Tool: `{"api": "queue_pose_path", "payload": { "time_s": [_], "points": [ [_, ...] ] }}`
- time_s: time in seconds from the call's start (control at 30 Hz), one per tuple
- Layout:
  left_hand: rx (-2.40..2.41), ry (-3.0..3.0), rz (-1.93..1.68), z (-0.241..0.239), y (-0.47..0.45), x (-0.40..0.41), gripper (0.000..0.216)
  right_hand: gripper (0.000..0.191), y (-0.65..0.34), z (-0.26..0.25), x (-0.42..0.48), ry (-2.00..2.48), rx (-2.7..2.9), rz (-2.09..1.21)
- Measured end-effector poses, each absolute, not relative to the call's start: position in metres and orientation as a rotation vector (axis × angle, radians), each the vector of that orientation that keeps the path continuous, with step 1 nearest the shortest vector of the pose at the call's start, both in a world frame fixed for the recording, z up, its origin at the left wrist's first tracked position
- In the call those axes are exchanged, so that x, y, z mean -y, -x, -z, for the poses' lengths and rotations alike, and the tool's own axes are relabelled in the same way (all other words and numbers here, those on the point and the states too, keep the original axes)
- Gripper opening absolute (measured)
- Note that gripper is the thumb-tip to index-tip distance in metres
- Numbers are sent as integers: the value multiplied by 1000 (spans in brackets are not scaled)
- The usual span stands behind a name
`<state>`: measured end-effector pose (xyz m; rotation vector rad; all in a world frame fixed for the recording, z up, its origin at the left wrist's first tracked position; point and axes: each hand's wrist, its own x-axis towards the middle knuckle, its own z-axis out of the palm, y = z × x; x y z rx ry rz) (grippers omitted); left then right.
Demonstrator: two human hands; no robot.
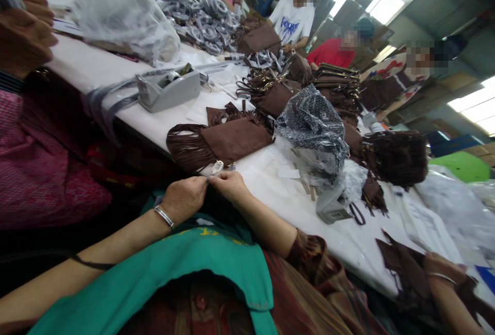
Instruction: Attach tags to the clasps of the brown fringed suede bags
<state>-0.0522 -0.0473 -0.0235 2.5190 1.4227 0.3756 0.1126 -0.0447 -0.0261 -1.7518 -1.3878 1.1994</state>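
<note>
At the table's near edge, my left hand (184,198), with a silver bangle on the wrist, is closed in a pinch. Its fingertips meet those of my right hand (229,185), which is pinched too. What lies between the fingertips is too small to make out. Just above them sits a small whitish, shiny piece (217,167), apparently wrapped hardware. Behind it a brown fringed bag (237,141) lies flat on the white tabletop, its fringe spreading to the left.
Two grey tape dispensers (170,90) (332,206) stand on the table. Bubble wrap (313,118), more brown bags (276,98) and coiled grey straps (211,18) lie beyond. A neighbour's hand (27,31) is at left; another person's hand (444,268) holds brown material at right. Several people work opposite.
</note>
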Motion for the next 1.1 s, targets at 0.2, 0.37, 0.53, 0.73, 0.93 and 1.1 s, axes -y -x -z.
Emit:
{"api": "queue_pose_path", "payload": {
  "time_s": [0.2, 0.37, 0.53, 0.73, 0.93, 1.1],
  "points": [
    [-1532, -2569, -418, 23, 55, 53, 35, 41, -109, 26, 42, 1814, 1450, -1120],
    [-1462, -2436, -555, 20, 56, 53, 35, 40, -108, 23, 43, 1789, 1399, -1144],
    [-1343, -2118, -737, 15, 57, 45, 23, 18, -106, 21, 51, 1721, 1255, -1249],
    [-1365, -1718, -727, 6, 50, 45, 28, 14, -105, 22, 56, 1652, 1190, -1230],
    [-1167, -1022, -749, 7, 40, 46, 22, 17, -104, 19, 59, 1564, 1115, -1228],
    [-866, -606, -683, 2, 45, 44, 8, 19, -100, 13, 65, 1427, 1045, -1211]
  ]
}}
